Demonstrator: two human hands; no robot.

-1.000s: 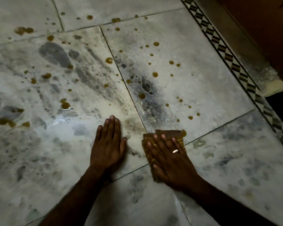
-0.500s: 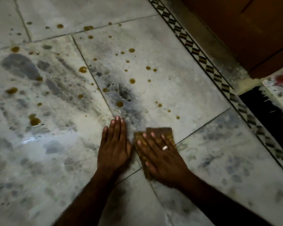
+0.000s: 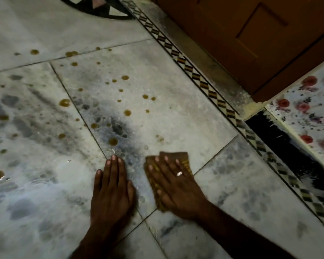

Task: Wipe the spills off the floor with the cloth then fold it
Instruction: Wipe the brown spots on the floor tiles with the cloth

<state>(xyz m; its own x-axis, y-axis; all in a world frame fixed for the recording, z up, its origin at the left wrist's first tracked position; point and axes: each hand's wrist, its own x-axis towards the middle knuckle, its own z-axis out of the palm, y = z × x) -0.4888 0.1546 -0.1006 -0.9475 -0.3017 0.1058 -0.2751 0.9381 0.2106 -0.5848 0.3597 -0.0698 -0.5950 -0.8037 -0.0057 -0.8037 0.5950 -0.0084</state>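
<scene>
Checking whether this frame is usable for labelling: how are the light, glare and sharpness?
Head view: dim, warm light; glare on the wet floor at lower left; right hand and cloth slightly motion-blurred; wide-angle bend in the border strip.

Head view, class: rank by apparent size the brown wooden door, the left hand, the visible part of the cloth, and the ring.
1. Brown wooden door, though cut off by the frame.
2. Left hand.
3. Cloth, mostly hidden under the right hand, so only the showing part counts.
4. Ring.
</scene>
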